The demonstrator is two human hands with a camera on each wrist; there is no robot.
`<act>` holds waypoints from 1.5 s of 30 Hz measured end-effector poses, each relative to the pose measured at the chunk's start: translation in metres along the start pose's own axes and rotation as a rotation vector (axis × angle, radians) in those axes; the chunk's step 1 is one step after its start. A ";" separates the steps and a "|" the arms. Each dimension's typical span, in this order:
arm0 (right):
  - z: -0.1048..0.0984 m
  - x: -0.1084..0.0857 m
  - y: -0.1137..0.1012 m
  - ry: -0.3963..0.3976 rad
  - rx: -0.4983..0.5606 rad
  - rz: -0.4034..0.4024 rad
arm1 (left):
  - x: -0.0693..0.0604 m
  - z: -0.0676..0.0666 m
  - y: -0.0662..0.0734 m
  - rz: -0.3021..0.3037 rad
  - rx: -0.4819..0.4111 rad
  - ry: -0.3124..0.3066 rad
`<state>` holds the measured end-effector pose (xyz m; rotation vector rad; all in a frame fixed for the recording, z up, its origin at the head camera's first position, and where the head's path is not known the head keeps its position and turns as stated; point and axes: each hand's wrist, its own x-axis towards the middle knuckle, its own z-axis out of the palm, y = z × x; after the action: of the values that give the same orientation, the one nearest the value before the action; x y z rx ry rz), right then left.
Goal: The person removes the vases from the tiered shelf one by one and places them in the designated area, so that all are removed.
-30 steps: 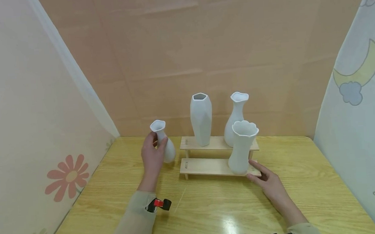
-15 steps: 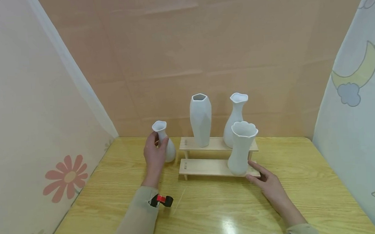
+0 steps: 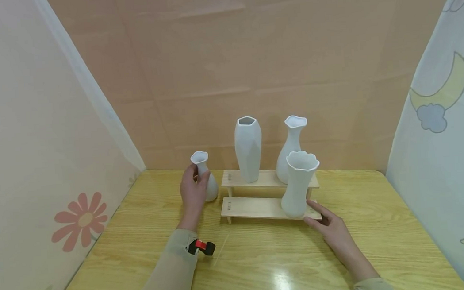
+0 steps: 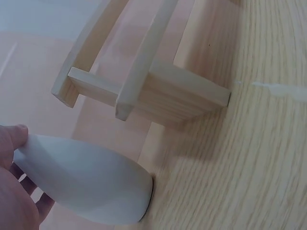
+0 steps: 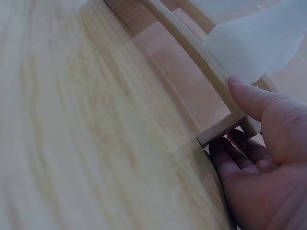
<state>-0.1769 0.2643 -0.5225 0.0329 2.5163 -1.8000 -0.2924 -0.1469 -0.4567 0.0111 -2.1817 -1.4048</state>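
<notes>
My left hand (image 3: 194, 192) grips a small white vase (image 3: 212, 188) by its neck, thumb on the near side. In the left wrist view that vase (image 4: 91, 179) stands with its base on the tabletop, beside the two-tier wooden stand (image 4: 180, 91). At the right end of the stand's lower shelf (image 3: 251, 207), my right hand (image 3: 335, 234) has its thumb on the front edge. The right wrist view shows the fingers of this hand (image 5: 268, 158) curled by the end leg, the thumb close to a scalloped-rim vase (image 5: 249, 45).
On the upper shelf (image 3: 271, 178) stand a faceted white vase (image 3: 249, 150) and a narrow-necked white vase (image 3: 289, 152). The scalloped-rim vase (image 3: 296, 190) occupies the lower shelf's right part. Cloth walls (image 3: 251, 64) enclose the wooden table (image 3: 243, 268) behind and on both sides.
My left hand and the small vase have shifted slightly right, closer to the stand. The right hand keeps its place at the stand's end.
</notes>
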 end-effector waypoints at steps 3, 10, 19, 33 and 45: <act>0.000 -0.001 0.000 -0.005 0.004 0.005 | 0.000 0.001 -0.001 0.009 0.008 0.001; -0.002 -0.002 0.000 -0.005 -0.018 -0.005 | 0.003 0.004 -0.007 0.040 0.013 0.000; -0.002 -0.001 -0.001 -0.004 -0.027 0.004 | 0.002 0.007 -0.010 0.054 0.015 -0.001; 0.000 -0.001 0.000 -0.020 0.001 0.005 | -0.006 0.005 -0.010 -0.035 -0.011 -0.006; 0.000 -0.003 -0.004 -0.011 -0.009 0.002 | -0.020 -0.018 0.021 -0.021 -0.047 0.069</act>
<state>-0.1739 0.2630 -0.5184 0.0248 2.5160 -1.7835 -0.2617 -0.1465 -0.4421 0.0638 -2.0981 -1.4454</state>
